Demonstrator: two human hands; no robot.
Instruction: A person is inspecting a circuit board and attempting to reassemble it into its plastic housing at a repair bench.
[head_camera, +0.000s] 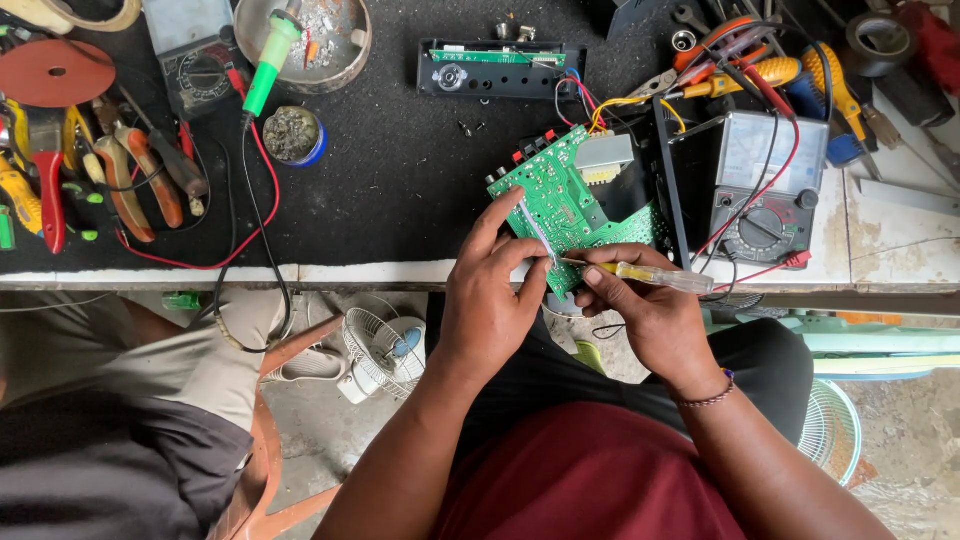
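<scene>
My left hand (492, 295) grips the near edge of a green circuit board (556, 198), which is tilted over the front edge of the black bench mat (400, 160). A thin white strip runs down the board to my fingers. In my right hand (645, 305) is a small screwdriver with a clear yellow handle (660, 277), its tip touching the board's lower edge. Coloured wires (590, 105) run from the board to a black panel (500, 68) at the back.
An analogue multimeter (765, 190) stands right of the board with red and black leads. Pliers and cutters (120, 180) lie at left, near a green soldering iron (268, 60), a solder tin (292, 135) and a metal bowl (352, 50). Another person's leg (130, 400) is at lower left. Small fans (385, 350) sit on the floor.
</scene>
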